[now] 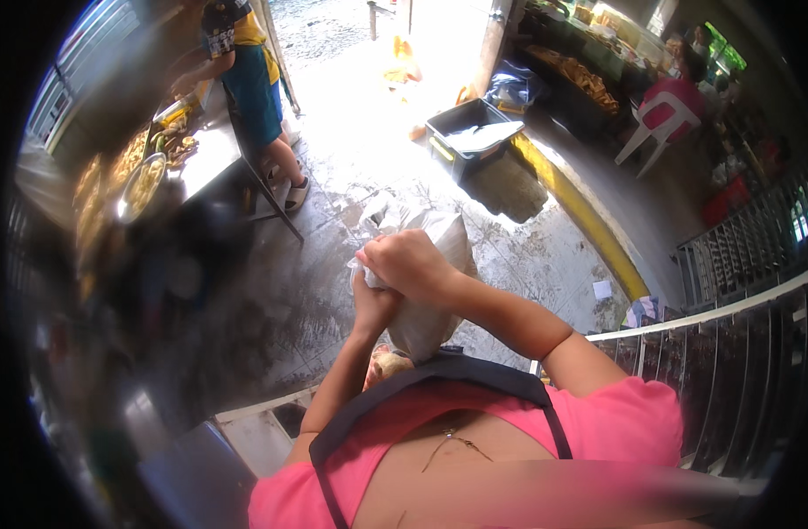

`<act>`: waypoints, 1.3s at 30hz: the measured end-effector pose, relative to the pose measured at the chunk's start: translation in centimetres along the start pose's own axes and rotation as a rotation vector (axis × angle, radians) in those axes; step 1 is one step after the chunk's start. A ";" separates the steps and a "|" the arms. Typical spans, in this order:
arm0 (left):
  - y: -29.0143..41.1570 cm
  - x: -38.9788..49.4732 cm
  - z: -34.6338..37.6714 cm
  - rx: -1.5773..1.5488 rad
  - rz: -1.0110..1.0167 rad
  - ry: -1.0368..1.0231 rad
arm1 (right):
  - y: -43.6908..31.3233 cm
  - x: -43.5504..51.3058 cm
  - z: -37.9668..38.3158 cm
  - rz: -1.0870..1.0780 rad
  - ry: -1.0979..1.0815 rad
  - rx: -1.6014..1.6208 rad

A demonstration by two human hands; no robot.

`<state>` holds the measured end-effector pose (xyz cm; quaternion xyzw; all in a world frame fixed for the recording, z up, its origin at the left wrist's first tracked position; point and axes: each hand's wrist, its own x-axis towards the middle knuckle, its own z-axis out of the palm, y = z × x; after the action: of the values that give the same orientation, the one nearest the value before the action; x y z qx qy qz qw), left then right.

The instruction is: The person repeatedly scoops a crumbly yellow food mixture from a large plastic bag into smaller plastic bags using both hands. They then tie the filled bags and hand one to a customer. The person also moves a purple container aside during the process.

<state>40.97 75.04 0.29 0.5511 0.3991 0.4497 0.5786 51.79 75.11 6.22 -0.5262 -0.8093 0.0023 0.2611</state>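
A large whitish plastic sack [444,244] hangs or stands before me, full and bulging, its base hidden behind my apron. Both hands grip its gathered neck. My right hand [404,264] is closed over the top of the bunched plastic. Just below and to the left, my left hand [374,301] is closed around the same neck, its thumb upward. Loose folds of plastic stick out beyond my fingers. What fills the sack cannot be made out.
At the left, a person in teal shorts [248,92] stands by a metal table [212,145] bearing food trays. A black plastic bin [467,149] sits on the floor ahead, beside a yellow-edged curb [576,221]. Metal railings [715,344] run along the right; a white plastic chair [665,119] stands beyond.
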 end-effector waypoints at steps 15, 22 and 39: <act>-0.8 -8.7 -1.5 0.334 0.025 0.678 | -4.7 -0.3 3.3 -0.474 -0.087 0.391; 1.4 -16.4 -4.7 0.325 0.221 0.922 | -13.3 -1.1 4.2 -0.752 -0.139 0.604; 6.8 -41.5 -16.9 0.719 0.472 1.659 | -43.0 -9.4 5.5 -1.231 0.004 0.952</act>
<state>12.75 39.86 4.45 0.2668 0.6774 0.6548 -0.2029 15.82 49.38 9.53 0.1868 -0.8671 0.2030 0.4147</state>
